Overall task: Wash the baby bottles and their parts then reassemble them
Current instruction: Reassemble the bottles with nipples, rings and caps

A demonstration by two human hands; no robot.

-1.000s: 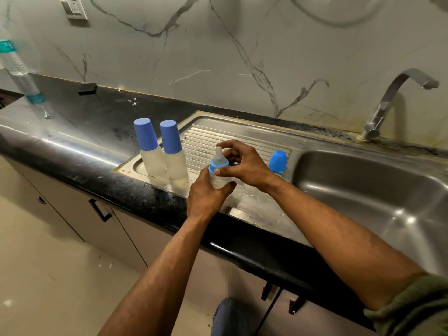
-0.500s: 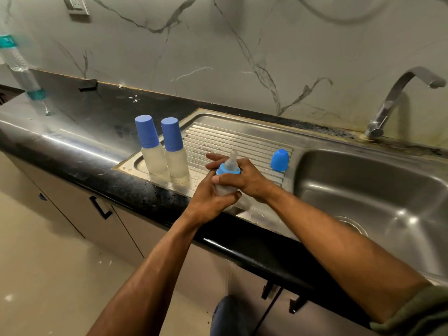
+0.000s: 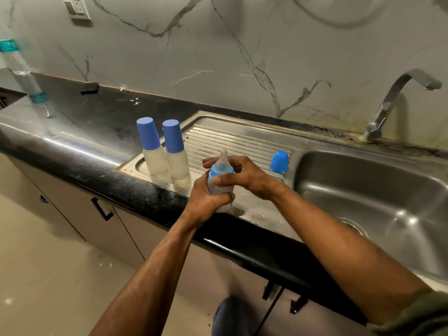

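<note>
Both hands have drawn the bottle (image 3: pixel 219 187) nearer; left hand (image 3: pixel 206 202) grips its body, right hand (image 3: pixel 244 177) pinches the collar (image 3: pixel 221 171), likely tightening; cap (image 3: pixel 279 161) remains off.

Bare forearms, an olive-green sleeve (image 3: pixel 417 316) pushed up the right arm.

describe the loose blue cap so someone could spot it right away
Find the steel sink's ribbed draining board. At its right end, beside the basin, stands the loose blue cap. Unlike the caps on the two capped bottles, it sits alone, on no bottle.
</note>
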